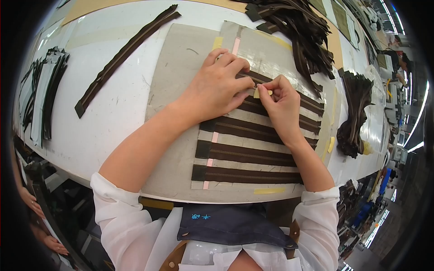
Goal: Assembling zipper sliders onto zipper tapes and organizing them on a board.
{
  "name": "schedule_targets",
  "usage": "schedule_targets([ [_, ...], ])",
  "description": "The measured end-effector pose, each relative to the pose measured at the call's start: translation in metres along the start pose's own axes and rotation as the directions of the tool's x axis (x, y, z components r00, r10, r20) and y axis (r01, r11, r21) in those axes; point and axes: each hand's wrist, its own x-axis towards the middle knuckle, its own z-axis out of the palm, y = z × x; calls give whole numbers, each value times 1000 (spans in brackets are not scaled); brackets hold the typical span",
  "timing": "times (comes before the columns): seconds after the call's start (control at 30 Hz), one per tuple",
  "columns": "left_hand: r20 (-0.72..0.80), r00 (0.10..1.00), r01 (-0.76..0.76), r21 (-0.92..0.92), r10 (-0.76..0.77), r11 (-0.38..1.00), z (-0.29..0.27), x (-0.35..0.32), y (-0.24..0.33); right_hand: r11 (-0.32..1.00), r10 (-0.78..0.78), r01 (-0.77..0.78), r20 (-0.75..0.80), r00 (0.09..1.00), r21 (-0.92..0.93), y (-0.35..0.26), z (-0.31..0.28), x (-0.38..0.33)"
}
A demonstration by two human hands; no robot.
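Note:
Several dark brown zippers with metal teeth (248, 152) lie in rows across a grey board (174, 58). Over the upper rows rests my left hand (221, 83), fingers bent and apart, its index finger reaching toward my other hand. It touches the zippers and grips nothing that I can see. My right hand (281, 99) pinches a small pale yellow piece (256, 94) between thumb and fingertips, just above a zipper. Whether that piece is tape or paper I cannot tell. My hands partly cover the upper zippers.
One long zipper (124, 63) lies on the white table (104, 131) at left, near a stack of dark and white strips (47, 95). A heap of zippers (307, 34) overlaps the board's far right. A tied bundle (355, 113) sits farther right. Another person's hands (54, 244) show at lower left.

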Motion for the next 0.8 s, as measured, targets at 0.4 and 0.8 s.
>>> schedule_targets([
  [0.4,11,1000,1,8,-1,1000,-1,-1,-1,934,217,-256,171,961,251,-17,-25,-14],
  [0.8,-5,1000,-15,-37,15,999,-3,-1,-1,967,146,-185,212,966,176,-6,-12,-31],
])
